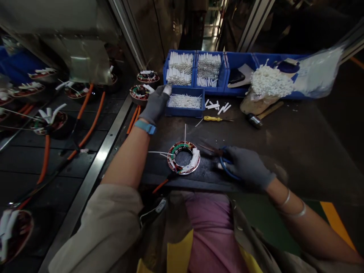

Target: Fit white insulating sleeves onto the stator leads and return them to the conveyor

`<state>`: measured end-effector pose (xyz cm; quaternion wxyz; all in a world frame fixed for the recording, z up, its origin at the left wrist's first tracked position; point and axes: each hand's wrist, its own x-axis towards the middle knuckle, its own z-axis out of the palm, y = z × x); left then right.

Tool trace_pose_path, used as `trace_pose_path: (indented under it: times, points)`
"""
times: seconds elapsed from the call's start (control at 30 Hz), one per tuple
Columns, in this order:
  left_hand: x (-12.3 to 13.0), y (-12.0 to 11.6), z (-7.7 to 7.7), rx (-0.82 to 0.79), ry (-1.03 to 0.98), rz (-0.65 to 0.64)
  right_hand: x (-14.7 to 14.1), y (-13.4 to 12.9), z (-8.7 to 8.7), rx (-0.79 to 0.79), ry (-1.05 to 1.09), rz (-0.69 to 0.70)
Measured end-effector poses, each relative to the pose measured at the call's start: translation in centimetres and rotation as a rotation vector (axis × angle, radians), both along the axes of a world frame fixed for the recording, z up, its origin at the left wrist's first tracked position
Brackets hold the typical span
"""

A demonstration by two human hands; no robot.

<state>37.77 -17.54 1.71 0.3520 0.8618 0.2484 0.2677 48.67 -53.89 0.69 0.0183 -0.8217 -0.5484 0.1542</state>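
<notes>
My left hand point(156, 104), in a grey glove, is at the left edge of a small blue tray point(184, 112) of thin white cable ties point(184, 101). One white fingertip shows at the tray's upper corner; the other fingers are hard to make out. My right hand point(247, 167), also gloved, grips scissors point(226, 161) by their blue handles, blades pointing left. Between my hands a ring-shaped motor stator point(196, 164) lies on the dark bench. Cable ties stick out from its top and left, white sleeves lie along its right side, and an orange cable leaves it at the lower left.
Blue bins point(196, 68) of white tubes stand behind the tray. A yellow-handled pick point(212, 118) and loose tube pieces point(218, 107) lie before them. Right of these are a bundle of white ties point(271, 81) and a hammer point(254, 120). More stators point(139, 93) and orange cables point(98, 112) fill the left.
</notes>
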Motion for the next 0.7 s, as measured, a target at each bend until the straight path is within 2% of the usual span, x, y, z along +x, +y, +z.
trace_pose_path:
  times: [0.13,0.17,0.2,0.27,0.33,0.43,0.53,0.6,0.7]
  points:
    - [-5.3,-4.0,1.5,-0.238,0.252,-0.480,0.9,3.0,0.7,-0.035,-0.118,0.065]
    - [-5.9,-5.4,1.6,-0.275,0.287,-0.542,0.7,4.0,0.8,-0.040,-0.127,0.097]
    - [-6.3,-6.8,1.6,-0.302,0.282,-0.551,0.5,4.9,1.0,-0.050,-0.138,0.129]
    - [-6.5,-9.1,0.9,-0.331,0.190,-0.436,0.0,6.3,1.3,-0.079,-0.172,0.182]
    - [-6.9,-9.8,-0.2,-0.329,0.110,-0.283,-0.1,6.9,1.4,-0.119,-0.198,0.219]
    - [-9.2,-7.9,-1.8,-0.276,0.085,-0.049,0.6,6.2,1.7,-0.155,-0.228,0.197]
    - [-13.2,-5.5,-2.4,-0.232,0.201,0.126,1.1,5.1,2.1,-0.131,-0.246,0.158]
    - [-15.6,-5.7,-2.0,-0.297,0.270,0.073,0.8,4.9,2.6,-0.110,-0.235,0.193]
    - [-17.4,-9.2,-0.5,-0.420,0.257,-0.189,-0.9,5.8,3.7,-0.110,-0.209,0.293]
